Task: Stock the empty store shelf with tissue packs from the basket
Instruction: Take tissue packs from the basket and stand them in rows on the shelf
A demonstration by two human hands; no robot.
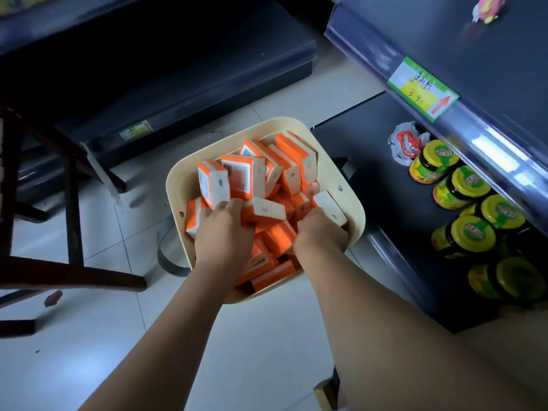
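a cream basket [354, 215] sits in the middle of the view over the pale tiled floor [261, 351], and the orange and white tissue packs [284, 170] are all inside it, heaped loosely, some on edge and some flat. both bare arms reach down into it. the left hand [222, 232] is knuckles up at the near left of the heap, its fingers [229, 206] curled down among the packs, just beside an upright pack and a flat white-faced one. the right hand [321, 234] is at the near right corner, its fingers [318, 213] curled in against another white-faced pack that leans on the basket wall. the fingertips of both hands are buried in the heap, so i cannot tell whether either hand actually grips a pack or only presses into the pile.

to the right stands a dark blue shelf unit [444, 43] with a green and yellow price tag [422, 89] on its front rail. on the board below it stands a row of jars with yellow-green lids [471, 185], and a crumpled wrapper [404, 142] lies just beyond them. another dark shelf [207, 69] runs across the upper left, well apart from the basket. dark wooden chair legs [72, 203] stand on the floor at the left.
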